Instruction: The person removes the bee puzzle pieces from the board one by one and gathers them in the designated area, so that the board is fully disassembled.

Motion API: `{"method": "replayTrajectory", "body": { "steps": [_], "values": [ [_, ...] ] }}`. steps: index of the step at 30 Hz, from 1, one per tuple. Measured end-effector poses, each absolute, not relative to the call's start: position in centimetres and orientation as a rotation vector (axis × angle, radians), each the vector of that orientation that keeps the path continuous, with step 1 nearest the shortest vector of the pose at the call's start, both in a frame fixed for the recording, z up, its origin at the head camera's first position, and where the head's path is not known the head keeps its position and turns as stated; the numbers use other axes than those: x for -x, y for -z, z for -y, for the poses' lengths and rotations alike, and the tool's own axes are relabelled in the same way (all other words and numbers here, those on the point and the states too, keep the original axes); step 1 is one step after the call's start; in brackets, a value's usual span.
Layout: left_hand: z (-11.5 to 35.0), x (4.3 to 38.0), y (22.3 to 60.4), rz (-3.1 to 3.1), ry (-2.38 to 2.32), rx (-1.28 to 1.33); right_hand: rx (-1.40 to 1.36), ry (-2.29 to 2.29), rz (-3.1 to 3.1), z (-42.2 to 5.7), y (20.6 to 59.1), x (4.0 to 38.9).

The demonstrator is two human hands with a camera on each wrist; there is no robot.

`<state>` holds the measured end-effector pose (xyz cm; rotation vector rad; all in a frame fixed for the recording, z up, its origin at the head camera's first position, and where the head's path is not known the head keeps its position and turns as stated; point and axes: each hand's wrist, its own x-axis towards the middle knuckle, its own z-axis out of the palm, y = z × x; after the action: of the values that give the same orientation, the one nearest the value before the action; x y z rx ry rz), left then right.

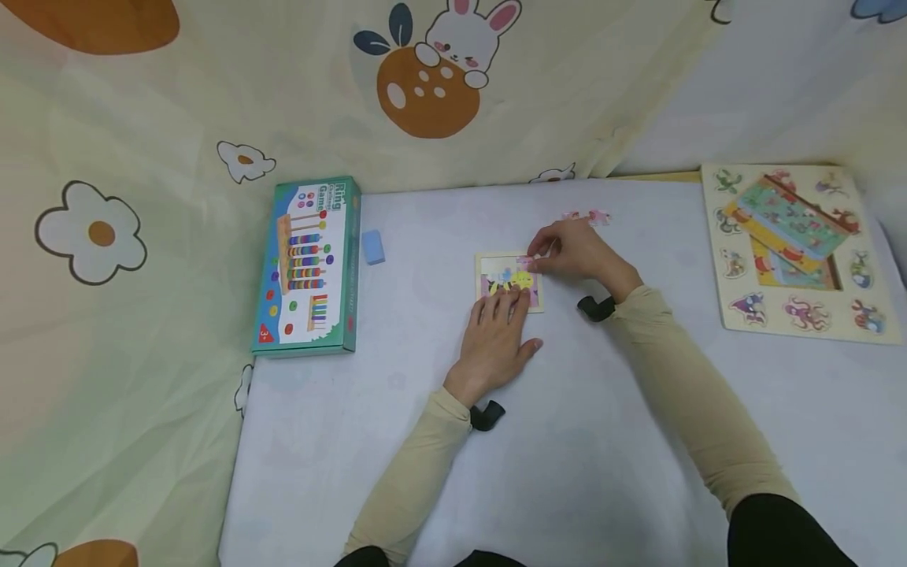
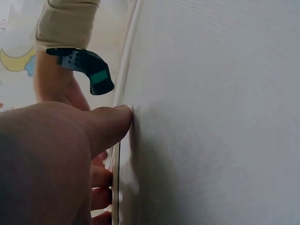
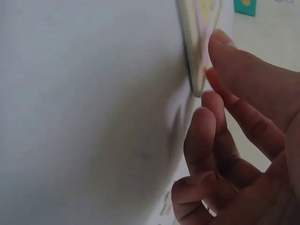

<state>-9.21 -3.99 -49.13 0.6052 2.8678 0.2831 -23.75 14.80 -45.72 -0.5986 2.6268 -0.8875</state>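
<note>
A small framed jigsaw puzzle (image 1: 540,299) lies on the white table, with colourful pieces in its lower part and pale backing bare at its upper left. My left hand (image 1: 494,342) rests flat across its lower edge, fingers straight and thumb spread; in the left wrist view the thumb (image 2: 110,124) touches the tabletop. At the upper right corner, my right hand (image 1: 577,256) pinches a pink puzzle piece (image 1: 524,261) between thumb and index finger. The right wrist view shows those fingertips at the frame's corner (image 3: 197,86), the piece mostly hidden. Loose pink pieces (image 1: 598,217) lie just beyond the right hand.
A green boxed counting toy (image 1: 312,268) lies at the left, with a blue block (image 1: 372,247) beside it. On the right, a large wooden animal puzzle board (image 1: 737,311) carries smaller colourful boards (image 1: 794,220). A patterned cloth (image 1: 298,94) hangs behind the table.
</note>
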Motion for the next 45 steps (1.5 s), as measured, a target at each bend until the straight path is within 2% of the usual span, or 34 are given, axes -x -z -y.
{"method": "replayTrajectory", "body": {
  "steps": [12, 32, 45],
  "values": [
    [4.0, 9.2, 49.2, -2.869, -0.277, -0.616, 0.583, 0.805, -2.692, -14.2, 45.9, 23.3],
    [3.7, 9.3, 49.1, -2.845, -0.24, -0.584, 0.565, 0.942, -2.64, -14.3, 46.9, 23.1],
    [3.5, 9.5, 49.1, -2.849, -0.205, -0.563, 0.672, 0.991, -2.594, -14.6, 47.1, 22.7]
  ]
}}
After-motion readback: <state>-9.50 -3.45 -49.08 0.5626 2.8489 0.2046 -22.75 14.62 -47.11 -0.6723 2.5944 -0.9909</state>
